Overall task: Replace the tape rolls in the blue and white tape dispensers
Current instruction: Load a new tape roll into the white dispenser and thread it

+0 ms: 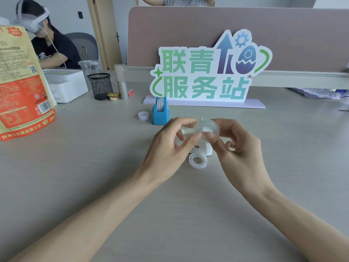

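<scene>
Clear tape roll [206, 127] is pinched between my left hand [170, 146] and right hand [234, 148], fingers closed on it, above the white dispenser [204, 148] mid-tabletop, so I judge I'm loading it and must next seat it squarely.

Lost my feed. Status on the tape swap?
Both hands, left hand and right hand, hold clear tape roll above white dispenser. Blue dispenser loaded. Spare roll on desk. Nothing blocking.

Grey table [75, 176]: blue dispenser [160, 112], white dispenser [205, 148], tape roll [198, 160].
</scene>
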Available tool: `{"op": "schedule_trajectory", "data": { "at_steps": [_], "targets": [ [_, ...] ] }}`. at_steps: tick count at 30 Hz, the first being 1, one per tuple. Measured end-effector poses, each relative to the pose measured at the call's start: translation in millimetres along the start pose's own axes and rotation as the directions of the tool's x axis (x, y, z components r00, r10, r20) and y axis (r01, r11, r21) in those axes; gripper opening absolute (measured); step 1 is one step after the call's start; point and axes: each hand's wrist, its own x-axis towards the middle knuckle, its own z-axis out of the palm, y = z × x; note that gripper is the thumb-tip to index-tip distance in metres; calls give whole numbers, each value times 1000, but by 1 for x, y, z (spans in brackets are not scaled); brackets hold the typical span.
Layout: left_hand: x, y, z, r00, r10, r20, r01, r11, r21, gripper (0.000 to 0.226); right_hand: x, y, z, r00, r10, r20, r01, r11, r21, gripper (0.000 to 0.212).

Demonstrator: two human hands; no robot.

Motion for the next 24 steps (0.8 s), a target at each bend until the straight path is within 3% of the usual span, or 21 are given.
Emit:
{"op": "schedule_trajectory", "data": {
  "at_steps": [5, 15, 20, 24],
  "targets": [
    [2, 1, -2, 997, -36, -68, 28, 993, -113, 11, -2, 4, 1, 978, -207, 21, 205, 944, -258, 19],
    [10, -13, 0, 990, -111, -86, 95, 982, -164, 13, 6, 16, 5, 942, -335, -1, 318, 896, -309, 21],
    [27, -13, 3, 990, -57, -127, 48, 996, -72, 20, 24, 30, 12, 872, -490, -10, 452, 813, -367, 22],
    [38, -25, 6, 991, 8, -136, 3, 997, 77, 22, 37, 41, 18, 868, -497, 11, 472, 816, -334, 25]
  ]
}}
